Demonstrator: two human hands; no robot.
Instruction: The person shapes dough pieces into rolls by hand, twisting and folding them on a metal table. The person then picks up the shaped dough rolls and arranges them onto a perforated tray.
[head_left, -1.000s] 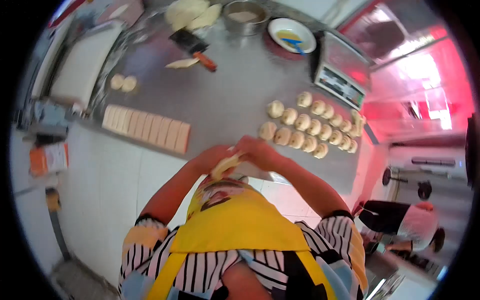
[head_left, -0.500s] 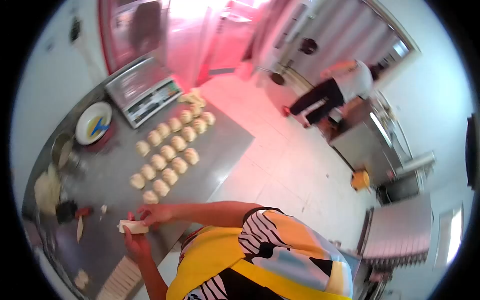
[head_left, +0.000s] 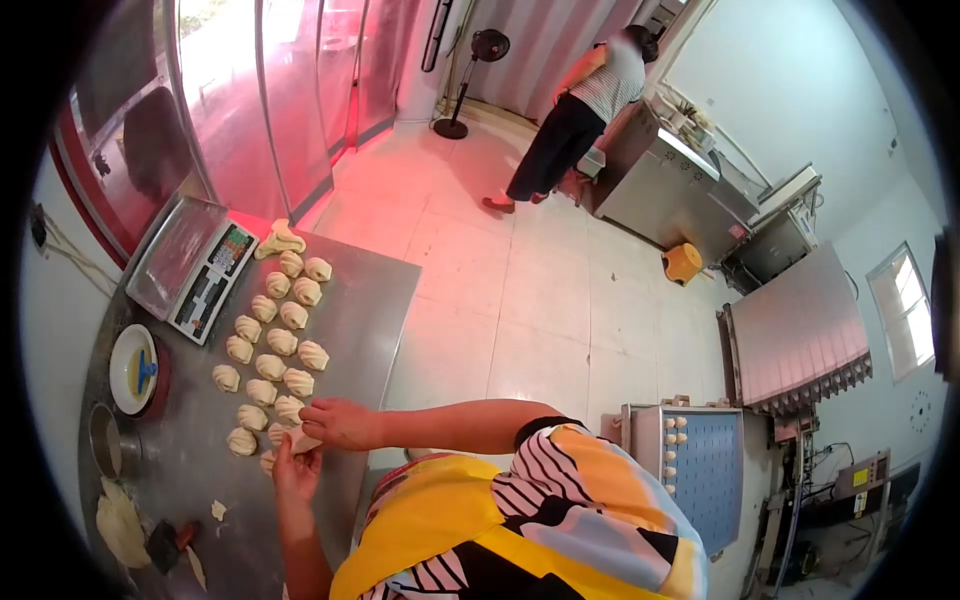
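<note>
A small pale piece of dough (head_left: 301,439) is pinched between my two hands at the near end of several rows of shaped dough rolls (head_left: 283,342). My left hand (head_left: 297,474) grips it from below, with fingers and thumb closed around it. From the right, my right hand (head_left: 342,424) reaches over with its fingers closed on the same piece, partly covering it. One roll (head_left: 268,462) lies right beside my left fingers. The rolls have folded, ridged tops and rest on the metal table (head_left: 365,310).
A digital scale (head_left: 190,270), a white bowl (head_left: 128,372) with a blue-handled tool, a metal bowl (head_left: 104,440) and a dough lump (head_left: 122,525) line the table's left side. A dark scraper (head_left: 163,547) lies nearby. Across the room a person (head_left: 580,115) bends toward a steel counter (head_left: 665,185).
The view has swung to the right. My hands have moved with the dough strip to the near end of the rows, and less of the strip shows between my fingers.
</note>
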